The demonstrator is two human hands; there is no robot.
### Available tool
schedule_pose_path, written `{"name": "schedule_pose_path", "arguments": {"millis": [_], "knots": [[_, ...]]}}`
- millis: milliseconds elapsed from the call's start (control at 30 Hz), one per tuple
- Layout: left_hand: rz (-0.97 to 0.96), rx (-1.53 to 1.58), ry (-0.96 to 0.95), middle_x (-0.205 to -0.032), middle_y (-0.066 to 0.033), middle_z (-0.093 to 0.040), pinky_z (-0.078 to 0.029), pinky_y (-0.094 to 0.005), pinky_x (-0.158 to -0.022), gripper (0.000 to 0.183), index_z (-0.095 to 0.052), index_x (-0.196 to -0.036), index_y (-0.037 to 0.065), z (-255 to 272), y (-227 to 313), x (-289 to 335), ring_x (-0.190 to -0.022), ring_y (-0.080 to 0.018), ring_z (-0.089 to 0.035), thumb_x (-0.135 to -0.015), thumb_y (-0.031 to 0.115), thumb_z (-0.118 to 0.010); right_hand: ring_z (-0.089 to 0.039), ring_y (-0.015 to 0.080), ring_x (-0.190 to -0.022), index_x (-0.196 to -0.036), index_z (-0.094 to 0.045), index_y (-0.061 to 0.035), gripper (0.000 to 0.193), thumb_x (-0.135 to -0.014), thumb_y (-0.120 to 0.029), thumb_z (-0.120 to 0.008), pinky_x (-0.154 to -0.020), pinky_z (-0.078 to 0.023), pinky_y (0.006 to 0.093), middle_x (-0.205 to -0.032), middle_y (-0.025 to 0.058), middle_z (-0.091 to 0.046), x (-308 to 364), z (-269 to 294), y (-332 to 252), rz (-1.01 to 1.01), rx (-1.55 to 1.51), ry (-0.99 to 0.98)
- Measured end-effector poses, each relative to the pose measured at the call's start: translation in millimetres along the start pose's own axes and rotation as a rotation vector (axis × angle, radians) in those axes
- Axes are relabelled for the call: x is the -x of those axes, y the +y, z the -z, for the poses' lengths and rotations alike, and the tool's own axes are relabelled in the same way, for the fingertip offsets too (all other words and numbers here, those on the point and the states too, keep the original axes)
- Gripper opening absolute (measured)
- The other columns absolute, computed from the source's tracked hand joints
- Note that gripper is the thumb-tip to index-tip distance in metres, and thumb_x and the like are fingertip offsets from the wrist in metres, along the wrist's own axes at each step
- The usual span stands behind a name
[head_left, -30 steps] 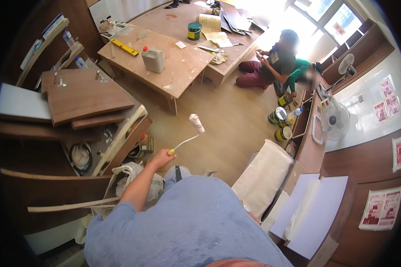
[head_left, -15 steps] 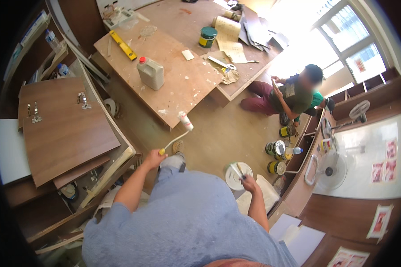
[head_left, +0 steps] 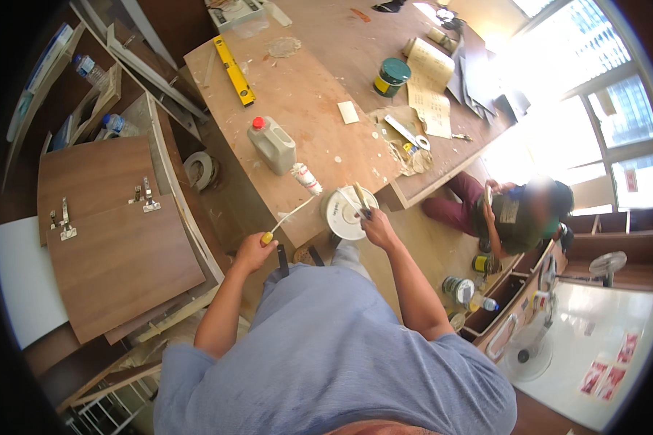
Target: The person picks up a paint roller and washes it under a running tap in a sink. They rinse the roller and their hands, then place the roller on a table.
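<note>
My left hand (head_left: 254,252) is closed round the yellow handle of a paint roller (head_left: 306,178). The roller's white fuzzy sleeve is raised in front of the table's near edge, close to a jerrycan (head_left: 274,146) with a red cap. My right hand (head_left: 377,226) is closed on slim tools; one looks like a paintbrush (head_left: 360,194) with a pale tip, and a thin light one lies beside it. Just under these is a round white bucket (head_left: 336,219) with a lid, overlapping the table corner. Whether my fingers also hold the bucket's handle is hidden.
The wooden table (head_left: 312,94) bears a yellow spirit level (head_left: 233,71), a green tin (head_left: 392,77) and papers. At the right a person (head_left: 511,217) sits low near several paint tins (head_left: 457,290). Hinged brown panels (head_left: 127,268) lie at the left.
I have come closer to the table. My right hand has swung forward and left, and the white bucket has moved with it to the table corner. The roller stays in my left hand.
</note>
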State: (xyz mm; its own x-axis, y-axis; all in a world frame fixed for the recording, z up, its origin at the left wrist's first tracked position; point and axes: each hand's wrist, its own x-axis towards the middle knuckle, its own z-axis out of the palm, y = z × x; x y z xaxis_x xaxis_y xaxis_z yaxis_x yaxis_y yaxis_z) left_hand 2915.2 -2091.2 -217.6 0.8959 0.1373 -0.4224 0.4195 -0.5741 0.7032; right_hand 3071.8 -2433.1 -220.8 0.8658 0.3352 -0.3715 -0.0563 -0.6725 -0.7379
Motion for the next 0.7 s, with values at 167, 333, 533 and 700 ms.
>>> {"name": "schedule_pose_path", "arguments": {"millis": [167, 333, 533, 700], "knots": [[0.143, 0.010, 0.186, -0.063, -0.0146, -0.053, -0.041, -0.0405, -0.057, 0.038, -0.056, -0.080, -0.001, -1.5, 34.7, 0.9, -0.058, -0.0271, -0.049, -0.087, 0.033, -0.071, -0.065, 0.0431, -0.099, -0.103, -0.069, 0.0017, 0.032, -0.079, -0.006, -0.049, -0.088, -0.049, 0.0472, -0.096, 0.0305, -0.067, -95.1, 1.4, -37.6, 0.055, -0.017, -0.175], [0.276, 0.076, 0.347, -0.060, -0.0121, -0.047, -0.038, -0.0386, -0.054, 0.039, -0.052, -0.077, -0.001, -22.1, 72.2, -10.2, -0.055, -0.0215, -0.042, -0.088, 0.031, -0.071, -0.069, 0.0325, -0.080, -0.105, -0.070, 0.0003, 0.032, -0.080, -0.004, -0.050, -0.072, -0.053, 0.0422, -0.088, 0.0252, -0.069, -151.3, 11.4, -17.0, -0.007, -0.124, -0.372], [0.304, -0.008, 0.257, -0.062, -0.0106, -0.049, -0.040, -0.0378, -0.057, 0.039, -0.054, -0.079, -0.002, -23.6, 126.3, -45.4, -0.058, -0.0214, -0.044, -0.090, 0.032, -0.070, -0.062, 0.0196, -0.061, -0.101, -0.069, 0.0009, 0.027, -0.082, -0.003, -0.052, -0.056, -0.049, 0.0354, -0.073, 0.0107, -0.064, -205.4, 37.1, 55.5, -0.211, -0.350, -0.338], [0.257, -0.022, 0.075, -0.068, -0.0110, -0.052, -0.042, -0.0386, -0.059, 0.039, -0.058, -0.089, -0.002, -26.3, 165.6, -94.5, -0.058, -0.0231, -0.048, -0.089, 0.035, -0.070, -0.053, 0.0115, -0.057, -0.103, -0.066, -0.0012, 0.021, -0.089, -0.007, -0.052, -0.050, -0.044, 0.0268, -0.073, 0.0031, -0.059, -227.1, 36.6, 90.7, -0.374, -0.548, -0.086]]}}
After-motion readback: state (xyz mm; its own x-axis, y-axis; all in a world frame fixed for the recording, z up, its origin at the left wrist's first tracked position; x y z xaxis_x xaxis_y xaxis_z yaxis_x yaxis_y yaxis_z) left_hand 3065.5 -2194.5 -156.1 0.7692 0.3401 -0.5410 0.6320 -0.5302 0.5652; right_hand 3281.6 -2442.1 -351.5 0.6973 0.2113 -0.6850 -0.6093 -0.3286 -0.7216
